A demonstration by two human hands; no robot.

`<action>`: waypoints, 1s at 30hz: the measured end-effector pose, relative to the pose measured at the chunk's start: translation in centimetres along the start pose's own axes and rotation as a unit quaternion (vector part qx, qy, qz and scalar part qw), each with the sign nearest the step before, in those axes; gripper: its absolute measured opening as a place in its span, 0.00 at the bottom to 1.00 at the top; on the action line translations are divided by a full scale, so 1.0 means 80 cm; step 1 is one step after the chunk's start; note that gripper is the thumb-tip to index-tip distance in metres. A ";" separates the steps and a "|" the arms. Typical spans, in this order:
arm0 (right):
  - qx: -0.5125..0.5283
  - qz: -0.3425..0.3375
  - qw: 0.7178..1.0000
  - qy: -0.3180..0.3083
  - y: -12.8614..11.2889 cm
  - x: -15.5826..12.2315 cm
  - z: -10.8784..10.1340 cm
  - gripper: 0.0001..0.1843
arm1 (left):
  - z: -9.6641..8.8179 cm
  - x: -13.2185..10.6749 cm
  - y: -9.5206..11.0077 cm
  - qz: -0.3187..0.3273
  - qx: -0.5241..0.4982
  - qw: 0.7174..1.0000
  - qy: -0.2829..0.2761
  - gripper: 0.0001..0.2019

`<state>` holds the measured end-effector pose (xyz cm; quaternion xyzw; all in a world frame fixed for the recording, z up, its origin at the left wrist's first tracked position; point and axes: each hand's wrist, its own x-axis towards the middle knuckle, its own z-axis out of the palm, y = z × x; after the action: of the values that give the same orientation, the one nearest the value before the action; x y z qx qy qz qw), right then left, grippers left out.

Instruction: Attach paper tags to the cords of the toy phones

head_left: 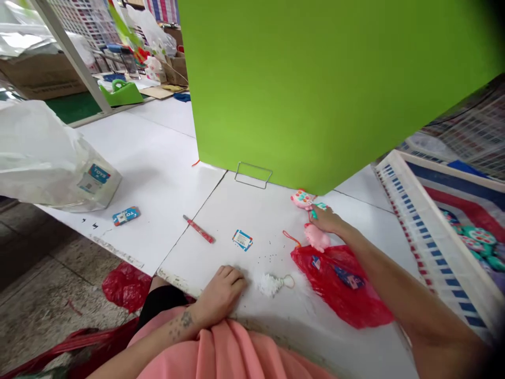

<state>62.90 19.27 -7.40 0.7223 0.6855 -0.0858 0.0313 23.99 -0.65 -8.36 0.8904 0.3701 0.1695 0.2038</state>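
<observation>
My right hand (324, 219) reaches out by the lower edge of the green panel, its fingers on a small teal toy (314, 213), which they partly cover. A pink toy (303, 199) with coloured dots lies just beyond the fingertips. Closer to me, a second pink toy (316, 237) touches the top of a red plastic bag (339, 287). My left hand (225, 287) rests on the table near its front edge with the fingers curled in and nothing seen in them. To its right lies a bundle of white ties (270, 284); ahead of it are some blue-and-white cards (242, 240).
A large green panel (315, 95) rises behind the work area. The white basket (430, 210) at right holds teal toys. Red tweezers (199, 229), a blue card stack (126, 216), a wire loop (253, 175) and a white plastic bag (39, 152) are on the table (158, 152).
</observation>
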 end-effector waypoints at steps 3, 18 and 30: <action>0.010 -0.077 0.996 -0.032 -0.041 -0.020 0.001 0.32 | 0.002 -0.001 -0.001 0.003 0.007 1.000 -0.002 0.11; 0.166 -0.127 0.976 0.057 -0.223 -0.022 0.032 0.28 | 0.009 -0.006 -0.003 0.009 0.015 0.999 0.033 0.10; 0.337 0.055 0.927 0.154 -0.145 -0.166 0.028 0.34 | 0.009 0.019 0.013 -0.020 -0.124 0.989 0.080 0.17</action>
<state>50.55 6.52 -6.58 0.7314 0.5716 -0.1974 -0.3153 25.99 -0.39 -8.25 0.8340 0.3793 0.2808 0.2859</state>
